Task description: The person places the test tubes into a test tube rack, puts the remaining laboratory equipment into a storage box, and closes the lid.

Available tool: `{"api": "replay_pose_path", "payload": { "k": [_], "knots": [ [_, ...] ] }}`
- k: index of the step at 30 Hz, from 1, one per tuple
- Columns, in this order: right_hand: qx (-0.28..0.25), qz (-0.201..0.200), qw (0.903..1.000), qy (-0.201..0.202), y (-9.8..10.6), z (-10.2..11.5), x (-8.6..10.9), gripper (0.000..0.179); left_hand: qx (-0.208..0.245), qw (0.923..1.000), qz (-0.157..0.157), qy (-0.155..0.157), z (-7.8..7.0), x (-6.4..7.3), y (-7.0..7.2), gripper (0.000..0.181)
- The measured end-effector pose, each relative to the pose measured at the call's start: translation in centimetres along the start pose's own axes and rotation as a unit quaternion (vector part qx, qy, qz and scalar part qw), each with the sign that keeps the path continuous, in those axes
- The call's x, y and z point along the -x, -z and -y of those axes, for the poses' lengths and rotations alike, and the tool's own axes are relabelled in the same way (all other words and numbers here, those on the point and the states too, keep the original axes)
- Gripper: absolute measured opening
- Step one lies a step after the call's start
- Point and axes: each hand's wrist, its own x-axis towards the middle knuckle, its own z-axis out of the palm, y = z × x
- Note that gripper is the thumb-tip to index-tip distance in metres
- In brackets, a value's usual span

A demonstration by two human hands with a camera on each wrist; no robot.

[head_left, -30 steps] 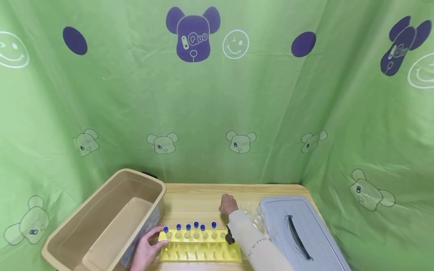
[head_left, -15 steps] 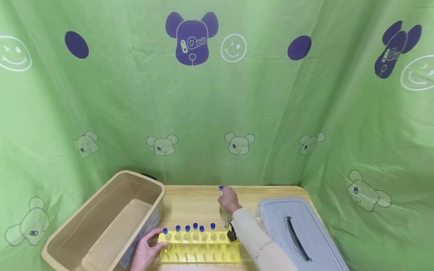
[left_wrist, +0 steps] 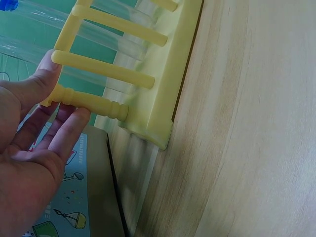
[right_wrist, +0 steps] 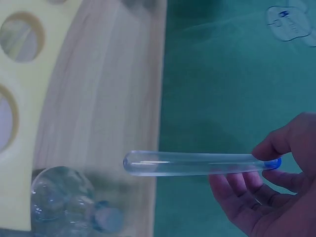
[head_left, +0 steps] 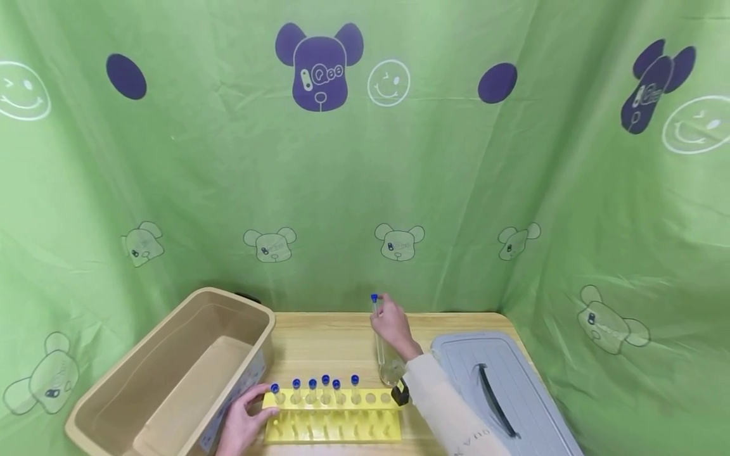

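Observation:
My left hand point(head_left: 242, 418) grips the left end of the yellow test tube rack point(head_left: 333, 433). In the left wrist view, its thumb and fingers close around the rack's end post point(left_wrist: 94, 101). Several blue-capped test tubes point(head_left: 325, 389) stand in the rack; two holes at its right are bare. Behind the rack, my right hand point(head_left: 393, 324) pinches another test tube point(right_wrist: 192, 164) near its blue cap. This tube is raised roughly upright, its rounded end clear of the rack. A clear glass flask point(right_wrist: 59, 202) lies behind the rack's right end, partly hidden by my sleeve in the head view.
A deep beige bin point(head_left: 80, 421) stands at the left, close to my left hand. On the right lies a grey lid point(head_left: 473, 354) with a black handle point(head_left: 495, 399). Green patterned cloth point(head_left: 325, 171) hangs behind the wooden table point(head_left: 313, 345).
My right hand has lifted and turned, bringing the test tube up and into view. The right forearm has shifted right, uncovering the rack's end. The left hand keeps its grip.

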Motion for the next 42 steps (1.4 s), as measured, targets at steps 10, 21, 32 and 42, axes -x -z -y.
{"api": "replay_pose_path", "payload": {
  "k": [10,21,32,42],
  "knots": [
    [-0.022,-0.047,0.9972,0.053,2.1,1.8,1.8,0.043,-0.004,1.0000,0.002,0.004,-0.1,0.2,0.0,0.050],
    [-0.074,-0.089,0.9889,0.093,4.5,4.8,4.7,0.040,0.002,0.9999,-0.004,-0.011,-0.1,0.3,0.0,0.051],
    [-0.141,-0.096,0.9777,0.122,4.6,4.4,7.8,0.034,0.019,0.9995,-0.014,-0.020,0.1,0.2,-0.1,0.050],
    [-0.212,-0.084,0.9665,0.118,3.1,2.3,10.6,0.035,0.018,0.9993,-0.016,-0.027,0.5,0.0,-0.3,0.051]
  ]
}}
